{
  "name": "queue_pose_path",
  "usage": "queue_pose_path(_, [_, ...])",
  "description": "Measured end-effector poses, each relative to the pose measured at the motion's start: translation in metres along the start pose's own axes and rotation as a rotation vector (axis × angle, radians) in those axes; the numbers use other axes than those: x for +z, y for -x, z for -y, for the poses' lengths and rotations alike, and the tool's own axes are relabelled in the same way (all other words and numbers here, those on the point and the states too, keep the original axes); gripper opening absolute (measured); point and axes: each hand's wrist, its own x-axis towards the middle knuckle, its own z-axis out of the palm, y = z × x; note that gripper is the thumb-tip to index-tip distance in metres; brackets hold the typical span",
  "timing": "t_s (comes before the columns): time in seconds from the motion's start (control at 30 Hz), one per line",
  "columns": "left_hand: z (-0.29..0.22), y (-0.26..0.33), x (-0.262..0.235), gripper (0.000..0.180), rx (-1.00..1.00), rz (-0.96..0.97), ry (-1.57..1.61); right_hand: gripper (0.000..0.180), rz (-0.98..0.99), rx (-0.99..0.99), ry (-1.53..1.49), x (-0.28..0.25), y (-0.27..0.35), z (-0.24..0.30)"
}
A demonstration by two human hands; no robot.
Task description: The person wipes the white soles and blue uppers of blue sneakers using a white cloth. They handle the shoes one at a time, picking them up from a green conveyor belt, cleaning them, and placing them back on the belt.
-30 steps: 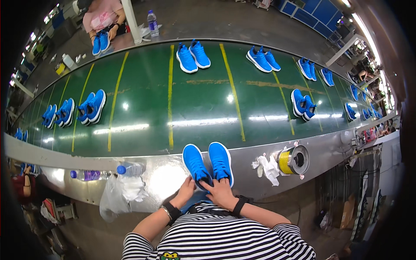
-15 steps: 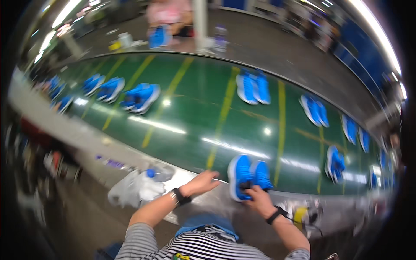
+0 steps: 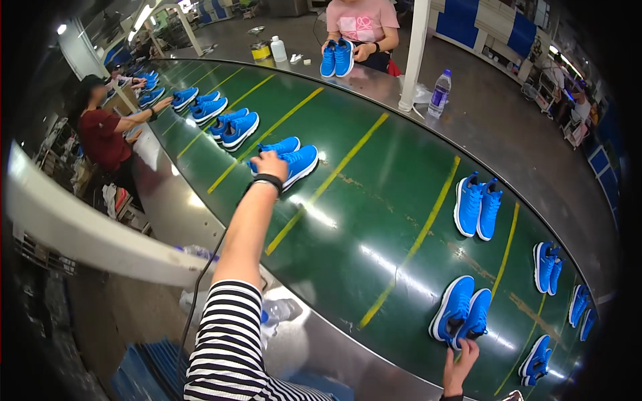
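Note:
Reaching far over the green conveyor belt (image 3: 361, 187), my left hand (image 3: 270, 167) is closed over the heel end of a pair of blue sneakers (image 3: 301, 162) with white soles. Its fingertips are partly hidden at the shoe openings. At the lower right, my right hand (image 3: 461, 367) is at the heels of another blue sneaker pair (image 3: 460, 311). Thumb and fingers there are apart, with nothing visible between them; whether a fingertip touches the heel is hard to tell. Both pairs stand upright on the belt, side by side, toes pointing away.
More blue pairs stand along the belt, such as one pair (image 3: 478, 206) on its far side. Across the belt a person (image 3: 361, 27) holds blue sneakers; another person (image 3: 107, 130) reaches in at left. A bottle (image 3: 439, 93) stands by a white post (image 3: 416, 53). A pale bar (image 3: 100, 220) crosses at left.
My left hand has moved from the belt's near edge far forward onto another pair. My right hand has loosened from the heel of its pair. The view has turned left.

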Motion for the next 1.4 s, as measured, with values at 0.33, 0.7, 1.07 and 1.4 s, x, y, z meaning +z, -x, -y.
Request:
queue_pose_path(0.33, [0.028,-0.049,0.072,0.051,0.055,0.223,-0.145,0.019,0.190,0.268,-0.172,0.002,0.009,0.098])
queue_pose_path(0.7, [-0.025,0.007,-0.040,0.065,0.402,0.343,0.075,0.013,-0.167,0.019,-0.403,-0.054,0.011,0.172])
queue_pose_path(1.07, [-0.096,0.229,-0.137,0.059,1.076,0.328,0.070,0.007,-0.684,-0.453,-1.132,-0.191,0.113,0.310])
queue_pose_path(1.4, [-0.062,0.420,-0.008,0.044,1.308,0.267,0.024,0.007,-0.619,-0.409,-1.164,-0.210,0.182,0.292])
